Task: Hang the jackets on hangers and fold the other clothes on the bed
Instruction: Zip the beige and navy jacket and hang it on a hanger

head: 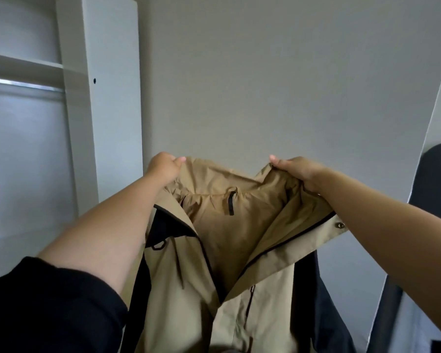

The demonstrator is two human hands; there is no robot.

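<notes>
the tan fabric jacket with black trim (239, 263) hangs open in front of the grey wall (265, 72), suspended between both hands. left hand (163, 168) pinches its collar's left edge; right hand (295, 170) grips the right edge.

L hand (164, 168) & R hand (294, 170) are gripping the top edge of a tan fabric jacket (239, 250) w/ black trim, L at 9 o'clock of frame centre, R at 3. The jacket is hanging open toward 6, its tan lining & small black hanging loop (231, 203) facing the camera. A round metal snap button (339, 224) is showing at 4. A white wardrobe panel (107, 98) is standing at 10, w/ a silver metal rail (23, 85) crossing beside it.
</notes>
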